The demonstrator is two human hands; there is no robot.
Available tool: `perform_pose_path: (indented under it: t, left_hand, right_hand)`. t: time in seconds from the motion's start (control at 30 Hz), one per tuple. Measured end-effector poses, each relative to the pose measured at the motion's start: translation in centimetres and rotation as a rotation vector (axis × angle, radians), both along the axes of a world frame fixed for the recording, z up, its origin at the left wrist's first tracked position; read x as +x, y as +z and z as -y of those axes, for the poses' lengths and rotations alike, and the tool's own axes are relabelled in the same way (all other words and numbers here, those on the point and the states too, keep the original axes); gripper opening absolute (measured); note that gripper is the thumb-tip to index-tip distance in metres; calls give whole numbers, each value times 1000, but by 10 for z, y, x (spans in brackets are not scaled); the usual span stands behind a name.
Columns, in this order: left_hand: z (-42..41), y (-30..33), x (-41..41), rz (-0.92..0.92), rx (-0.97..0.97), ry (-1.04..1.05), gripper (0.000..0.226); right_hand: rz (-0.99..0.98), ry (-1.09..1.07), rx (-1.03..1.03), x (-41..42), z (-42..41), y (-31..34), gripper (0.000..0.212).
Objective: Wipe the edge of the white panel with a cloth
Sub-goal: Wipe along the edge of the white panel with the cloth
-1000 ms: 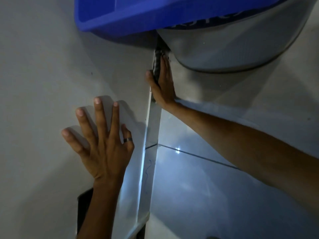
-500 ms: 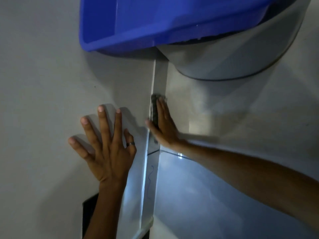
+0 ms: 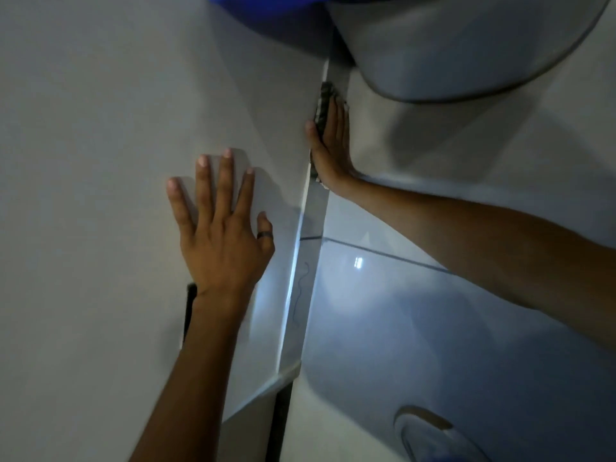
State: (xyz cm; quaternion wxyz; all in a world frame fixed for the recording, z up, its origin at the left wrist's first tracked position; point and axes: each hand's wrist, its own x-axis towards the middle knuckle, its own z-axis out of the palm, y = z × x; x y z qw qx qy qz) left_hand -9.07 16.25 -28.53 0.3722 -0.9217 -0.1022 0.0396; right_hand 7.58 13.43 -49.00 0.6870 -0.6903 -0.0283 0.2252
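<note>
Along the narrow edge of the white panel (image 3: 308, 208), right hand (image 3: 330, 145) presses a grey cloth (image 3: 324, 101) flat, fingers straight, thumb hooked over the face — left hand (image 3: 221, 225) splayed, bracing the panel, holding nothing. Best stroke: even pressure, cloth covering the full edge width.

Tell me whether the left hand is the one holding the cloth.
No: the left hand lies flat and empty on the white panel, while the right hand presses the cloth against the panel's edge.
</note>
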Motion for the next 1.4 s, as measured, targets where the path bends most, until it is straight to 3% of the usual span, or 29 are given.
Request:
perform_pose_path:
  t: [0.17, 0.27, 0.4, 0.5, 0.7, 0.8, 0.9, 1.1, 1.17, 1.27, 1.4]
  left_hand:
    - [9, 32, -46, -5, -29, 82, 70]
    - [11, 38, -60, 16, -39, 86, 70]
    - [9, 34, -62, 54, -23, 69, 68]
    - [6, 30, -64, 49, 33, 44, 67]
    - [-3, 26, -68, 58, 34, 29, 67]
    - [-3, 24, -68, 64, 14, 42, 68]
    - [-3, 20, -66, 78, 16, 54, 68]
    - [-5, 10, -56, 121, 6, 51, 67]
    - [-6, 9, -56, 127, 23, 43, 67]
    - [-7, 9, -56, 129, 37, 31, 65]
    - [-6, 9, -58, 148, 2, 38, 66]
  right_hand:
    - [-30, 241, -63, -167, 15, 1, 94]
    - [-74, 646, -30, -279, 41, -10, 112]
    - [-27, 1052, 76, -373, 70, -26, 112]
    - [-96, 927, 106, -357, 71, -22, 101]
    - [-104, 278, -10, -204, 21, 5, 99]
    - [-15, 182, -49, -163, 12, 5, 99]
    - [13, 280, -89, -179, 13, 0, 106]
    - [164, 997, 12, -324, 66, -31, 117]
    - [104, 1059, 91, -353, 76, -32, 110]
    - [27, 786, 76, -328, 61, -27, 96]
    - [-4, 253, 32, -203, 14, -10, 91]
